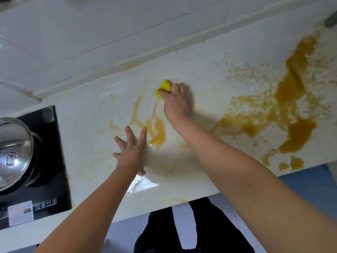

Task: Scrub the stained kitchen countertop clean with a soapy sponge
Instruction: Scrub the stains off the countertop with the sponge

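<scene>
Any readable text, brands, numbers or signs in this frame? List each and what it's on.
Nothing is legible.
On the black cooktop, the control panel: a row of small white icons, too small to read.
On the cooktop's front corner, a white label: print too blurred to read.
On the glass pot lid, a sticker: too blurred to read.

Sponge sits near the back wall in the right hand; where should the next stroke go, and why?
Probably pull the sponge toward the front edge, across the orange streak just nearer than it. The right hand grips the sponge on a paler patch, and that streak lies closest; the left hand rests flat beside it. The larger spill to the right can follow.
</scene>
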